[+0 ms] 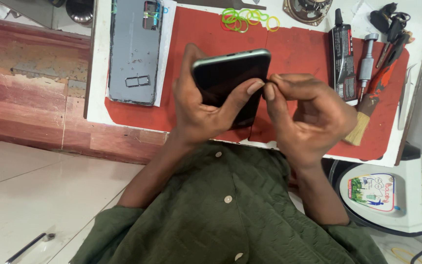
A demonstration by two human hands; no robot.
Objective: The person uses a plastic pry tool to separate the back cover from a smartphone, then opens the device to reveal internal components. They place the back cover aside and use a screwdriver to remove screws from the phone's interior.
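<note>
Above the red mat, left to right: a grey back cover lies flat; the left hand clasps the glossy black phone; the right hand pinches at its edge. Steady grip, small fingertip force advised. Metal tools lie rightward.

Counted: two hands, left and right, one dark phone, one grey back cover, one black glue tube, one brush, one speaker, and roughly six rubber bands.
</note>
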